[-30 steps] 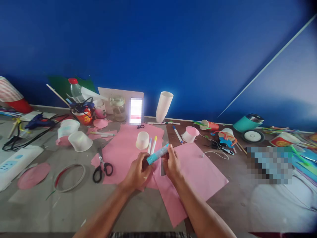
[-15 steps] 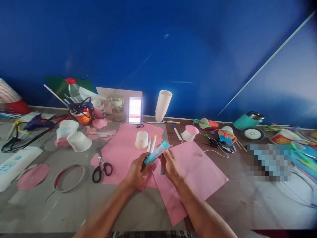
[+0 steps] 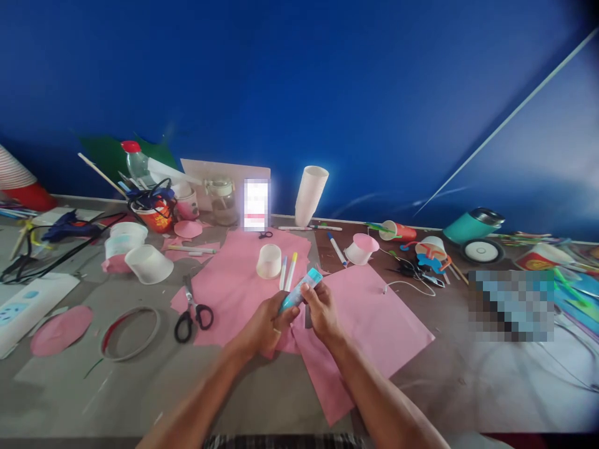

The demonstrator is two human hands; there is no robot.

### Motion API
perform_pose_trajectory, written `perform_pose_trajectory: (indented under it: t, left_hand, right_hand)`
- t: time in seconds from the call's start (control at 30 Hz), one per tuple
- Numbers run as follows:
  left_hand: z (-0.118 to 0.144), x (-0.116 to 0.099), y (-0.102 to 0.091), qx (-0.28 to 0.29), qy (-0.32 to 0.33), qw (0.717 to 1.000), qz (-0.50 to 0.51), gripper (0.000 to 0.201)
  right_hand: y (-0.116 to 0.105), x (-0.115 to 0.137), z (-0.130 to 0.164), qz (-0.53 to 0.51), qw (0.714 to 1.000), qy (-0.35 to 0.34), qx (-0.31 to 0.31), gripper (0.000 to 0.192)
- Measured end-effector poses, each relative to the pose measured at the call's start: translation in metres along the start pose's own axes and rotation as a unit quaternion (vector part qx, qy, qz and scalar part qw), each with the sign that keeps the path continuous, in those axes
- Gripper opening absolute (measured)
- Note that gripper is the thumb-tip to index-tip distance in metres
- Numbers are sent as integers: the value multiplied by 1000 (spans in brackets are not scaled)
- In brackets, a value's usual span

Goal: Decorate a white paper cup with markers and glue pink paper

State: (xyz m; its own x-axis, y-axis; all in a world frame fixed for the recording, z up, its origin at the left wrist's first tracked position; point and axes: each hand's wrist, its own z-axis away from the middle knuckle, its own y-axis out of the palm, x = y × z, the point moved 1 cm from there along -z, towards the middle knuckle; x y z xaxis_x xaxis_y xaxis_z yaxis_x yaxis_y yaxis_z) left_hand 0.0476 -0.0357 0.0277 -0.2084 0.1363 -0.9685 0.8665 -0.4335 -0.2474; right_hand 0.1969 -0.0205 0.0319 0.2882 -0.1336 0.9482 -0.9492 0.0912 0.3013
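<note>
Both hands hold one blue tube above the pink paper sheets at the table's middle. My left hand grips the tube's lower end; a ring shows on one finger. My right hand pinches the tube near its upper half, and the light cap end points up and to the right. Just beyond the hands lie two markers and an upturned white cup.
Black-handled scissors lie left of the hands, next to a wire ring and a pink paper disc. A stack of white cups, a lit phone, a glue gun and craft clutter line the back.
The tube has tilted steeper, its cap end higher. My right hand has slid down along it and both hands have drawn slightly closer together.
</note>
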Motion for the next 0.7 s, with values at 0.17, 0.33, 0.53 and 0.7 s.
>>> perform_pose_trajectory:
  t: [0.17, 0.33, 0.53, 0.7]
  left_hand:
    - [8, -2, -5, 93, -46, 981, 163, 36]
    - [-1, -4, -19, -46, 14, 950, 309, 31]
    - [-1, 4, -59, -274, 39, 955, 107, 12]
    - [0, 11, -72, -298, -66, 943, -133, 6]
  right_hand:
    - [-44, 18, -36, -75, 989, -53, -117, 38]
    - [-39, 7, -39, -238, 964, 8, -116, 31]
    - [-13, 2, -22, -230, 972, 22, -38, 29]
    - [-9, -1, -9, -104, 993, -14, 54, 29]
